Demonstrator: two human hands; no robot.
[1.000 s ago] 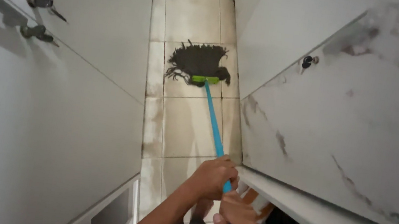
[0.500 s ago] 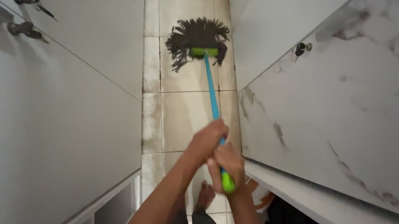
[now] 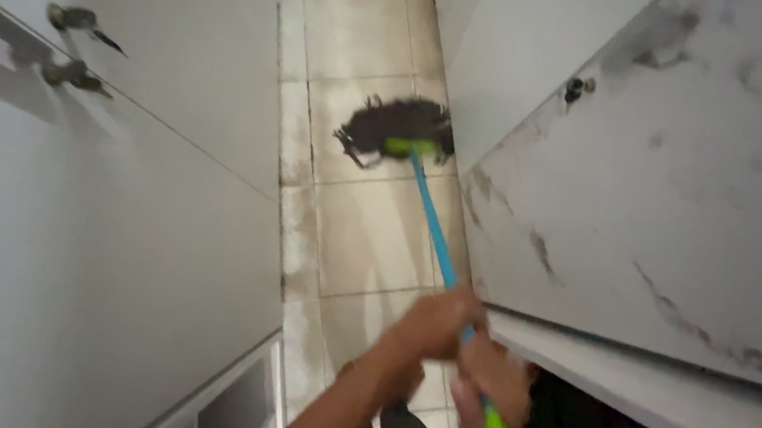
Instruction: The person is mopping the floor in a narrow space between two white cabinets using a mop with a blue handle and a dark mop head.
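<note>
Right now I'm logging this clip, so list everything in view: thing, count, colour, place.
mop: one, blue shaft, green grip end, dark stringy head on the floor ahead
floor: one, pale beige tiles, narrow strip down the middle
left wall: one, white, with two dark metal fittings
right wall: one, white marbled with grey veins, a ledge at its base
left hand: one, closed on the shaft, higher up
right hand: one, closed near the green end
</note>
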